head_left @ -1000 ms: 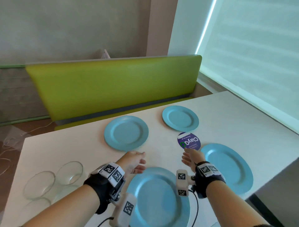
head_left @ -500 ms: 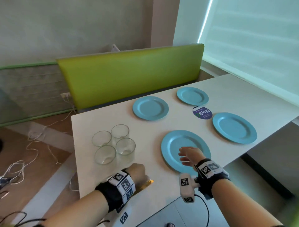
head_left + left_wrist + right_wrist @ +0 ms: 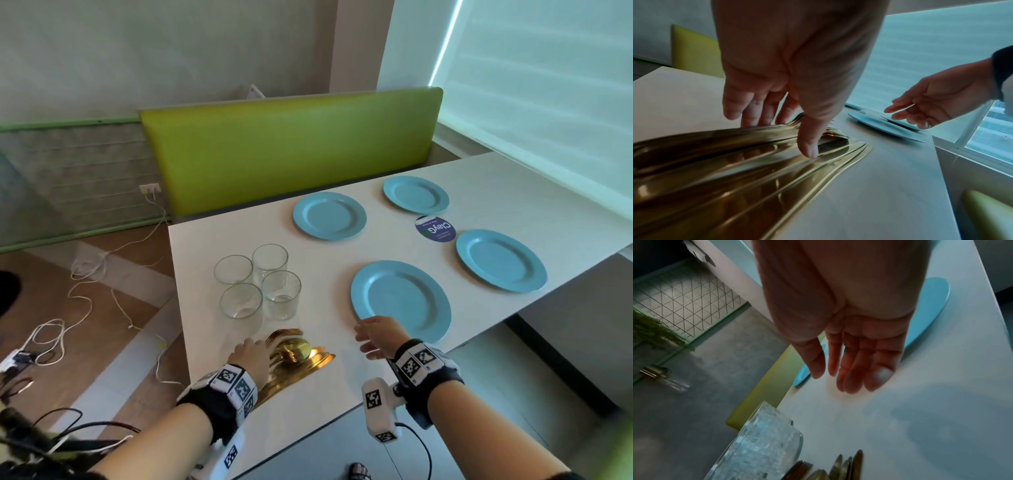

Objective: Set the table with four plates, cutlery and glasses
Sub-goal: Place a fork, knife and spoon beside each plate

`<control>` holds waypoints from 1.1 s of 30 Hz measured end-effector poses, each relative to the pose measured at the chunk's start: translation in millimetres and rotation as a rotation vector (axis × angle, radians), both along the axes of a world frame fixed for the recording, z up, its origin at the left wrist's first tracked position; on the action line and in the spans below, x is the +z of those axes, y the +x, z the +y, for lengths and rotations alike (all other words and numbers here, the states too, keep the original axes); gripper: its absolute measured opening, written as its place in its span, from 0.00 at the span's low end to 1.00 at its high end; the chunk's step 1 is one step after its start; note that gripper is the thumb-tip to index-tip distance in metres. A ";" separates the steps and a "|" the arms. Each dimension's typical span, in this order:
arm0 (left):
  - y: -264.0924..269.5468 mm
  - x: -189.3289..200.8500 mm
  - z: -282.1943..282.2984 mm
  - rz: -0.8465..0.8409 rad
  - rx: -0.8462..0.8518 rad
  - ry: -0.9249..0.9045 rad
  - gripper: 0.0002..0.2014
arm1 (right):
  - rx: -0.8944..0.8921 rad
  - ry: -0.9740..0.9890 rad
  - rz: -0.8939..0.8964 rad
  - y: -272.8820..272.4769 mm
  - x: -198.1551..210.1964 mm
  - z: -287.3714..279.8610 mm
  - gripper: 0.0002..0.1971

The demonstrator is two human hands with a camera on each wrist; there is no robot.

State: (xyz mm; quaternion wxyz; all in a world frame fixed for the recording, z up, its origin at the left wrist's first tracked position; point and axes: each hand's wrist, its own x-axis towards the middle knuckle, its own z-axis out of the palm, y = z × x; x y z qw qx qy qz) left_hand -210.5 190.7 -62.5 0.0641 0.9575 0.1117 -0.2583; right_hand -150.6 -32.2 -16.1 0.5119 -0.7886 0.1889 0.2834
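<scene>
Several blue plates lie spread on the white table [image 3: 342,394]; the nearest plate [image 3: 400,301] is in front of my right hand. Several empty glasses [image 3: 258,281] stand clustered at the left. A fanned pile of gold cutlery [image 3: 294,356] lies near the front edge. My left hand [image 3: 248,349] is lowered onto the cutlery [image 3: 735,162], with fingers [image 3: 748,116] at the fork side and the thumb touching the middle pieces, none lifted. My right hand [image 3: 370,339] hovers empty with relaxed fingers [image 3: 849,378] by the near plate's rim.
A green bench back [image 3: 291,147] runs along the table's far side. A round purple sticker [image 3: 435,229] lies between the plates. White cables [image 3: 85,281] trail over the floor at the left. The table's front edge is close to both wrists.
My left hand drew back from the plates and came down on the cutlery pile. My right hand pulled back from the purple sticker to the near plate's front rim. The view swung left.
</scene>
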 end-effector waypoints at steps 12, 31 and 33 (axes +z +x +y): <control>10.9 3.4 11.0 -0.036 -0.005 -0.136 0.21 | 0.008 -0.043 -0.002 -1.0 -2.0 -5.8 0.02; 39.0 44.3 -17.3 -0.068 0.138 -0.514 0.11 | 0.083 0.014 -0.053 -8.9 10.8 5.8 0.05; 43.5 52.5 -29.5 -0.014 0.255 -0.770 0.08 | 0.129 0.055 -0.079 -11.4 16.7 12.1 0.09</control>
